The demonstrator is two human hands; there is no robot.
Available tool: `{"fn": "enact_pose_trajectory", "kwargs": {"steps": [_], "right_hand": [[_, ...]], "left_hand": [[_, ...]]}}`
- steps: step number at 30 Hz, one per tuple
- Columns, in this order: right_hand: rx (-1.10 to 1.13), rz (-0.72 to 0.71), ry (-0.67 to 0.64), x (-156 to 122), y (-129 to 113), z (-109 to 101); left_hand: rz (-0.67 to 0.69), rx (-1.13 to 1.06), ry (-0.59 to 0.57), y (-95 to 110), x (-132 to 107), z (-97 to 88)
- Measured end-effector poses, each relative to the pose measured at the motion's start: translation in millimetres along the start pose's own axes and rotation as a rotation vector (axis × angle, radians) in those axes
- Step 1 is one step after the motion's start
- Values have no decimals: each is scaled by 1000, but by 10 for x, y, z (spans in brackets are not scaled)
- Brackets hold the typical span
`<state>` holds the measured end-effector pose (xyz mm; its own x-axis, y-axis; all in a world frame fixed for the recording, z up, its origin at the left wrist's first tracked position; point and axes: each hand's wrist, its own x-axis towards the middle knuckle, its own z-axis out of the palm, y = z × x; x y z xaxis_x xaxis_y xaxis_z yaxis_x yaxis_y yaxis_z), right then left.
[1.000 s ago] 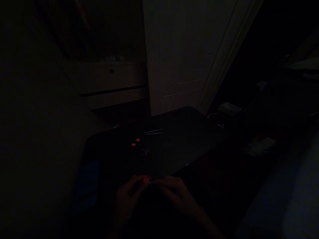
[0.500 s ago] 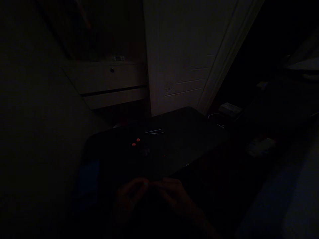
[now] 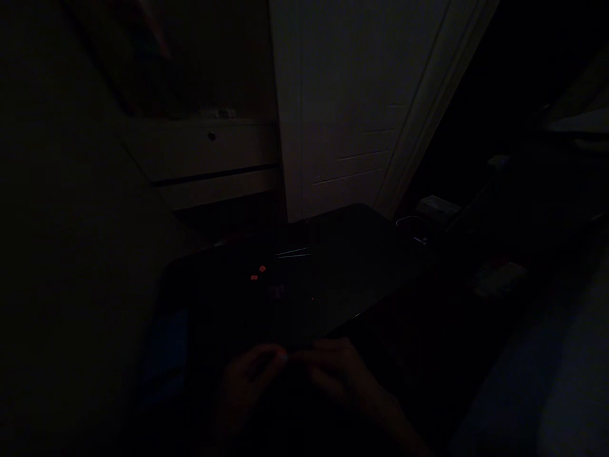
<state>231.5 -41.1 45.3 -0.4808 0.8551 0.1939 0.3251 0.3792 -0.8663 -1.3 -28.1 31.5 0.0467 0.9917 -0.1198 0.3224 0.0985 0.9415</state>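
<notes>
The picture is very dark. Near the table's front edge my left hand (image 3: 250, 374) has its thumb and forefinger pinched together. A tiny orange and pale thing (image 3: 284, 355) shows at those fingertips, too dim to name. From the other side my right hand (image 3: 340, 368) reaches in, its closed fingers meeting the left fingertips; what they hold is hidden. Beyond the hands, two small orange-red pieces (image 3: 262, 268) lie on the dark table (image 3: 361, 254). Tweezers (image 3: 294, 253) rest just behind them, and a dim purplish piece (image 3: 276, 291) lies nearer me.
A bluish flat rectangle (image 3: 166, 349) lies at the table's left. One tiny red speck (image 3: 313, 298) shows near the middle. Behind stand a drawer unit (image 3: 204, 149) and a pale door (image 3: 347, 114). On the right is a box (image 3: 438, 207) beside a thin cable (image 3: 410, 218).
The hands stay together at the front edge. My left fingertips have shifted slightly to the right and down, and my right fingers have turned a little. The things on the table have not moved.
</notes>
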Motion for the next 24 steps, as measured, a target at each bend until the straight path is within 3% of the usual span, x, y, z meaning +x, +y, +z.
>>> {"fn": "enact_pose_trajectory", "kwargs": {"steps": [5,11,17,24], "right_hand": [[42,-16,28,-15,33,-24],[160,68,227,3,31,62],[157,86,163,22,13,161],[133,84,76,6,77,88]], "left_hand": [[-5,-4,2,-42,-10,-12],[4,-46,-45,-119,15,-22],[12,-51,-31,-112,25,-11],[16,6,-12,-134,18,-6]]}}
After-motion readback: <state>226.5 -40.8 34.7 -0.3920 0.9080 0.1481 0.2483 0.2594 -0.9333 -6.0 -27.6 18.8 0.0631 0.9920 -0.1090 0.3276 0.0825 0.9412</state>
